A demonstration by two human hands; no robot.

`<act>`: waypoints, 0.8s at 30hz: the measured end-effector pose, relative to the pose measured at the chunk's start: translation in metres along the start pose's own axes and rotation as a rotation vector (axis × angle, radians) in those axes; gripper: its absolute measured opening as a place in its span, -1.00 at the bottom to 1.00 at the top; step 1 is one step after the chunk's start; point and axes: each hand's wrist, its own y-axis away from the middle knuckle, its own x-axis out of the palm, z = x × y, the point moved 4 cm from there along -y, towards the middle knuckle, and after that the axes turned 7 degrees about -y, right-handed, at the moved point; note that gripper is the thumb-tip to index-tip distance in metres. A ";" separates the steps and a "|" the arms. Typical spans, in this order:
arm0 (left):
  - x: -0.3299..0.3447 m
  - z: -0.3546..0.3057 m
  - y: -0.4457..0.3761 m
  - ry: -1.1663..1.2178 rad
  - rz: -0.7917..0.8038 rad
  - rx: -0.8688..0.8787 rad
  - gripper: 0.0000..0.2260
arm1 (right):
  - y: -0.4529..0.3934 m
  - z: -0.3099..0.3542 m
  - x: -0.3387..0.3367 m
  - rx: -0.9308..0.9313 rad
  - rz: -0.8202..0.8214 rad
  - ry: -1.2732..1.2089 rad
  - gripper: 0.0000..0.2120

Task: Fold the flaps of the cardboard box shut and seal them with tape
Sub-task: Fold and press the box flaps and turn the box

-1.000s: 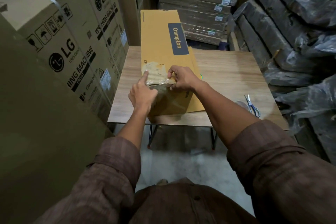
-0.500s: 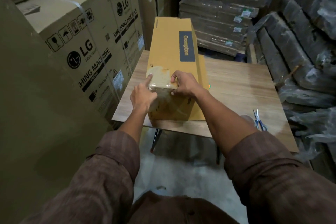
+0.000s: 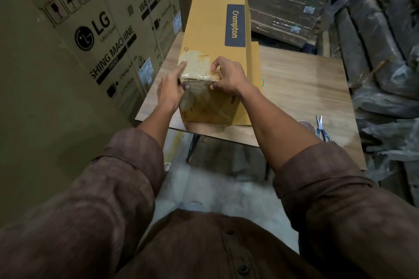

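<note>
A long yellow cardboard box [image 3: 210,29] with a blue Crompton label lies lengthwise on the wooden table [image 3: 306,88]. Its near end flaps are folded shut. A patch of clear tape [image 3: 198,68] wraps from the top over the near edge onto the end face. My left hand [image 3: 170,90] grips the box's near left corner, index finger stretched out flat on the tape. My right hand [image 3: 229,79] clasps the near top edge to the right, fingers on top and thumb on the end face, on the tape's right side.
Scissors [image 3: 322,129] lie at the table's near right, beside a pale round object [image 3: 305,124] half hidden by my forearm. Tall LG cartons [image 3: 97,29] stand close on the left. Stacked flat cardboard [image 3: 283,7] and plastic-wrapped bundles [image 3: 374,41] crowd the back and right.
My head has come closer, so the box looks larger. Both hands stay at the taped near edge; my left index finger has shifted slightly along the tape's left side.
</note>
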 end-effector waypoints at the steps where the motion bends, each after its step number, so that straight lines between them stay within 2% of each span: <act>1: 0.002 0.001 -0.003 0.020 0.019 0.009 -0.34 | 0.000 0.000 0.000 0.001 -0.006 -0.006 -0.55; 6: 0.010 0.009 -0.021 0.168 0.123 0.031 -0.28 | -0.001 -0.001 -0.001 0.029 -0.039 -0.019 -0.56; 11: 0.008 0.001 -0.020 0.076 0.036 0.074 -0.34 | 0.000 0.000 -0.003 0.063 -0.068 -0.040 -0.56; 15: 0.009 -0.008 -0.021 0.050 0.059 0.083 -0.37 | 0.003 -0.007 -0.011 0.075 -0.114 -0.092 -0.56; 20: 0.009 -0.004 -0.016 0.024 0.072 0.119 -0.34 | 0.005 -0.006 -0.011 0.076 -0.051 -0.119 -0.61; 24: 0.004 0.004 -0.012 0.045 0.110 0.139 -0.32 | 0.005 0.004 -0.012 0.094 -0.012 -0.241 -0.61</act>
